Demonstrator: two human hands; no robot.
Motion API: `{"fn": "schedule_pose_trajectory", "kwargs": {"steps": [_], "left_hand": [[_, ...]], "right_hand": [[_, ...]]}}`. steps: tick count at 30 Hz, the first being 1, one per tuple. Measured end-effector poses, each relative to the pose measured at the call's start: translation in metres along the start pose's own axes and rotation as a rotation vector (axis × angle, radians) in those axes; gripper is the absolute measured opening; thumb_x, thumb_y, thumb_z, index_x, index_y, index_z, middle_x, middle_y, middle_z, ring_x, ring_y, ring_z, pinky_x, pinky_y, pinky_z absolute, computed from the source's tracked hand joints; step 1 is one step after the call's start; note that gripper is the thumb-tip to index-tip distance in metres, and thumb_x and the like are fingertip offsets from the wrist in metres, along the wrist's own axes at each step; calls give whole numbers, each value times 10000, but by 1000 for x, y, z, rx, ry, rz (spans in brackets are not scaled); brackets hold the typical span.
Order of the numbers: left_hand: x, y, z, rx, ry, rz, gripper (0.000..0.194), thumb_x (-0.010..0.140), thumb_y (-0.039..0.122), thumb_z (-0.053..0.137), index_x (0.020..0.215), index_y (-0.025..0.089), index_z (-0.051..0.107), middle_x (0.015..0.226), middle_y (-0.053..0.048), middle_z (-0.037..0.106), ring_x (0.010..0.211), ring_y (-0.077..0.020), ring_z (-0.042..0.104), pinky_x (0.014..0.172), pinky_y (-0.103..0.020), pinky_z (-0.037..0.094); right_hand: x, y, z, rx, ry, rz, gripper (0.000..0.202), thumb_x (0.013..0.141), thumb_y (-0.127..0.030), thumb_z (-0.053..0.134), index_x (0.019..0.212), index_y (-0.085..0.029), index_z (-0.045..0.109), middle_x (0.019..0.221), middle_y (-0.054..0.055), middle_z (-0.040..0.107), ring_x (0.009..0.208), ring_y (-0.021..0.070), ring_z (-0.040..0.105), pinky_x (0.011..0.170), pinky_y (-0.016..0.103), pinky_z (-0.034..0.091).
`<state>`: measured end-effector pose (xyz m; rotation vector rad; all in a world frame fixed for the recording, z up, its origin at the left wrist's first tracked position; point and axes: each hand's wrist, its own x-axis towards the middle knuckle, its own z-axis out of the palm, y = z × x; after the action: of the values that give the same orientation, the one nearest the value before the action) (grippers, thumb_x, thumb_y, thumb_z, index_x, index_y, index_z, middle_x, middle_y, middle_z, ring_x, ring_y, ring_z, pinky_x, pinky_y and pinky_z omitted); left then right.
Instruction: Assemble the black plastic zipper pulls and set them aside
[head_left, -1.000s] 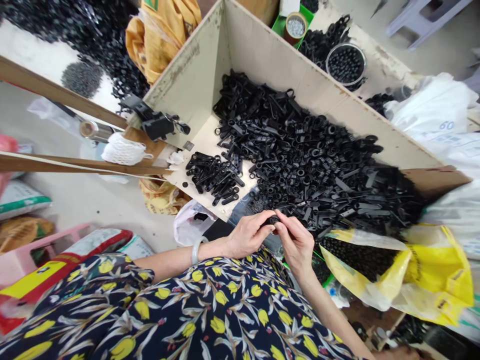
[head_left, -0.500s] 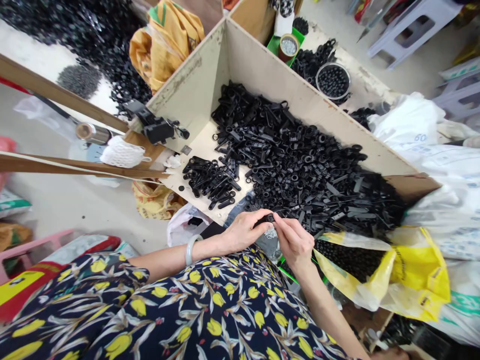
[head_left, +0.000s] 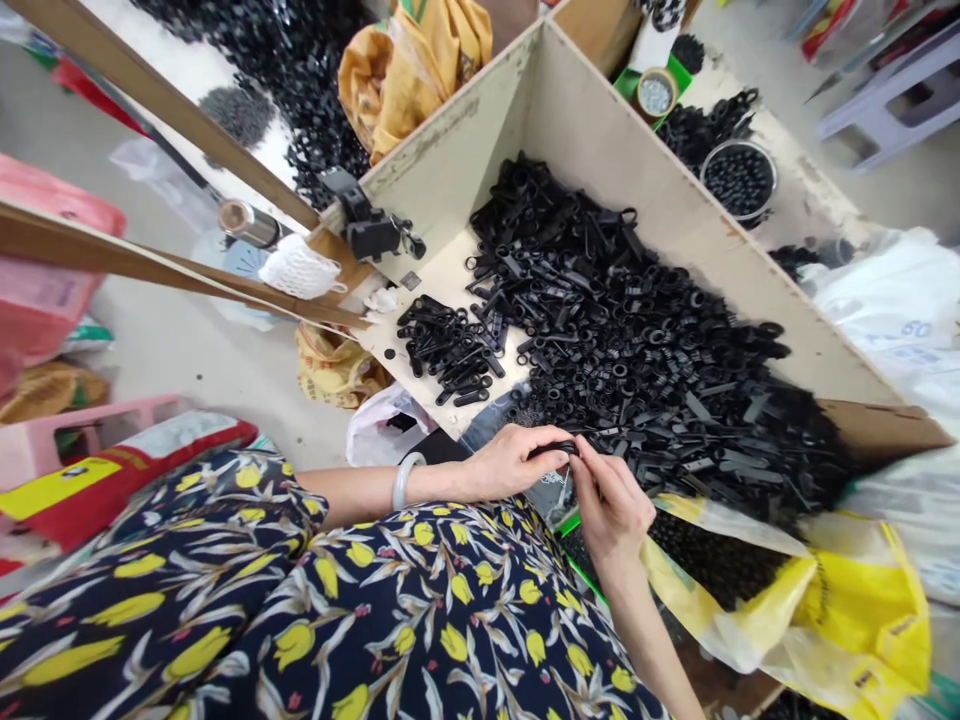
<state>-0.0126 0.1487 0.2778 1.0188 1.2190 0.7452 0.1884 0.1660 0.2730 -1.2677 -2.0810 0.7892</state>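
Observation:
My left hand (head_left: pixel 506 463) is closed, pinching a small black plastic part (head_left: pixel 556 449) between thumb and fingers. Opposite it, my right hand (head_left: pixel 611 500) has its fingertips closed on the other end of the same part. Its exact shape is mostly covered by the fingers. Just below the hands, some small silvery pieces (head_left: pixel 551 488) show in part. Beyond them spreads a big heap of black plastic parts (head_left: pixel 622 310), rings and flat strips among them. A smaller cluster of elongated black parts (head_left: pixel 450 350) lies to its left on the pale board.
Pale wooden walls (head_left: pixel 682 190) enclose the heap at the back. A black clamp-like device (head_left: pixel 375 235) sits on the left edge. To the right are a yellow bag (head_left: pixel 862 590) of black pieces and white sacks (head_left: pixel 892 310). Behind the wall stands a round container (head_left: pixel 739 180) of black pieces.
The view has turned, so the surroundings appear shifted mostly rightward. Both hands still hold the black part together, and the right fingertips have shifted slightly on it.

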Motion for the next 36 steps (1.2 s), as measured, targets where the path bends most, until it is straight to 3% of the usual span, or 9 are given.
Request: {"fn": "schedule_pose_trajectory", "kwargs": {"steps": [3,6,9,13,19,23,26,29,36], "left_hand": [[-1,-4,-6,-116,-61,38,349,1021,359,557,1290,180,689,931,-37,754,819,-161,686,774,-253,540],[-3,-32,-16,-74,24,48,351,1047,354,499,1292,172,672,877,-33,731,793,-161,675,798,-270,551],[-2,-80,-38,265,176,1,346,1049,302,477,1310,180,669,1064,-83,762,926,-195,703,893,-314,549],[5,-134,-70,681,178,-73,340,1050,278,481,1307,184,682,1245,-139,739,1115,-256,675,1025,-399,501],[27,-153,-73,988,279,-106,461,986,286,598,1439,203,619,1588,-194,497,1376,-384,489,1110,-563,396],[81,-154,-55,787,306,-157,324,1006,276,572,1301,241,702,1354,-124,690,1221,-290,621,1050,-422,462],[137,-158,-45,724,383,-262,296,1051,256,466,1223,199,701,1046,-100,755,951,-226,697,881,-336,519],[180,-162,-46,707,476,-312,317,1031,202,474,1302,180,637,1104,-117,724,966,-225,696,880,-329,515],[207,-167,-63,683,419,-233,245,949,255,649,1177,171,685,1274,-163,627,1143,-287,637,987,-356,483]], "right_hand": [[-3,10,17,214,-38,180,388,999,-268,671,1387,-261,682,935,47,779,693,168,710,659,298,624],[-1,19,57,313,-111,237,323,1051,-322,575,1321,-210,712,946,59,778,705,168,716,662,288,622],[7,29,106,316,-284,203,372,1091,-353,469,1315,-174,706,917,47,769,723,147,718,695,243,604],[18,58,143,251,-381,209,387,1033,-398,583,1315,-165,712,894,18,773,716,124,721,707,195,573],[30,120,136,19,-348,356,272,998,-341,590,1131,-209,787,1007,53,808,803,170,736,818,275,577],[49,148,127,-143,-257,450,300,1001,-325,525,1120,-213,776,1128,85,784,953,217,722,915,338,547],[67,160,124,-227,-191,475,350,1022,-318,462,1139,-173,758,1152,126,754,1009,244,698,946,357,520],[83,164,125,-279,-167,465,350,1028,-310,445,1130,-180,753,1137,125,733,992,242,683,916,342,509],[100,168,133,-329,-151,426,336,1048,-293,429,1135,-200,740,1113,94,710,938,208,679,882,307,511]]}}
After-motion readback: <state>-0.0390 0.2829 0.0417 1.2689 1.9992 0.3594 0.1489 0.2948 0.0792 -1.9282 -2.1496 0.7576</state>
